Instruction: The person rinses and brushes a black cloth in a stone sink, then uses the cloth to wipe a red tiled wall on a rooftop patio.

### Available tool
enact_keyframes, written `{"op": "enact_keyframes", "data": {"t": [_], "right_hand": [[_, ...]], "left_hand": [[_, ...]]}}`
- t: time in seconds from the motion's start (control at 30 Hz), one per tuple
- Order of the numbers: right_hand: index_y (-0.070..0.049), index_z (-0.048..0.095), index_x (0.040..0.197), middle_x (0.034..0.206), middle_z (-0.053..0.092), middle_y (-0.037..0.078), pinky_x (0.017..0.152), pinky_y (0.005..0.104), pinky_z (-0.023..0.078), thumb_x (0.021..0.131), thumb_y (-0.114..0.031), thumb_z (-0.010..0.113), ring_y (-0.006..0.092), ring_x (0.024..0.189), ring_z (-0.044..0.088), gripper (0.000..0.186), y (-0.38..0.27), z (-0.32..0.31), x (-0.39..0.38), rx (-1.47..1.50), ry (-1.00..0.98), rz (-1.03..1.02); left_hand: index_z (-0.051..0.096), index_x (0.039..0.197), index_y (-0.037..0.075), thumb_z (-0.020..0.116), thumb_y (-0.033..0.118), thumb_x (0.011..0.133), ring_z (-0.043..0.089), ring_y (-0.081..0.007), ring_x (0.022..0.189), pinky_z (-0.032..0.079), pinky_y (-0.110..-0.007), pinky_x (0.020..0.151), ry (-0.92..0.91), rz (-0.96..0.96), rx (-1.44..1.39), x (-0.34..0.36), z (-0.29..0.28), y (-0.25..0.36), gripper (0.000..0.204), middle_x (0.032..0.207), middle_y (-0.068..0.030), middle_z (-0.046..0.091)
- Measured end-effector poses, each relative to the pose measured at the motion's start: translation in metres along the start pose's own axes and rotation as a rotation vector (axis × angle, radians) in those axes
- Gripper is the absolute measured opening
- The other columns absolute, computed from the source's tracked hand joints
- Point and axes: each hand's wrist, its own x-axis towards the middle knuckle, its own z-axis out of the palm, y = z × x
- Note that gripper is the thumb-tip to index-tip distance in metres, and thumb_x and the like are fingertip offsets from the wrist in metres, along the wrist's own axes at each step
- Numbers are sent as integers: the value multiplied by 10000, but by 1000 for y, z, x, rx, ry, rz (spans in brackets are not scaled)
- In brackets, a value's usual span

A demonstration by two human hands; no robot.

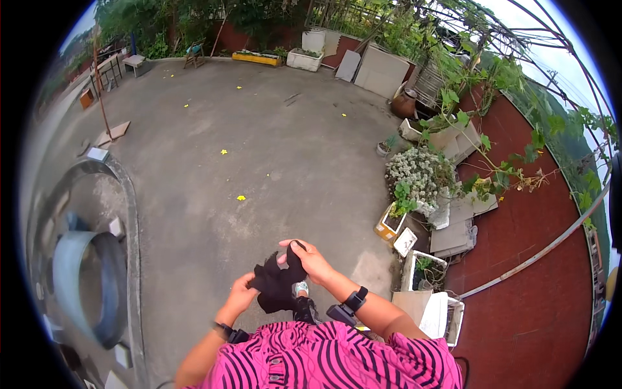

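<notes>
A crumpled piece of black cloth (275, 284) hangs between my two hands in front of my waist. At its left edge, my left hand (240, 295) pinches the fabric with closed fingers. My right hand (312, 264) grips the upper right part, thumb on top and fingertips showing behind a fold. What kind of cloth item it is, I cannot make out. Below it a black shoe (304, 310) shows partly. Each wrist wears a black strap.
A grey concrete floor (181, 227) with scattered yellow flowers spreads ahead. To the right stand planter boxes (390, 223), a bushy pale plant (421, 175) and stacked slabs (453, 236) beside a red-brown surface. On the left, a low curved curb (133, 259) surrounds a bluish curled sheet (71, 279).
</notes>
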Motion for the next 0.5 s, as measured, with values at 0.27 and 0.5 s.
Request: {"op": "enact_keyframes", "data": {"t": [0.27,0.5], "right_hand": [[-110,444,1343,1025,650,132,753,360,559,995,-340,483,207,890,648,419,3,-86,89,263,166,165],[-155,-148,1502,1500,246,229,939,551,442,849,-527,653,422,1227,465,1098,-42,-130,147,87,75,346]], "left_hand": [[580,1179,-24,433,175,997,598,-122,919,480,-275,847,65,3,-96,105,7,77,307,1064,-51,648],[535,1261,-14,423,209,1012,596,-162,998,477,-294,883,246,-18,-385,198,-6,96,353,1140,-97,630]]}}
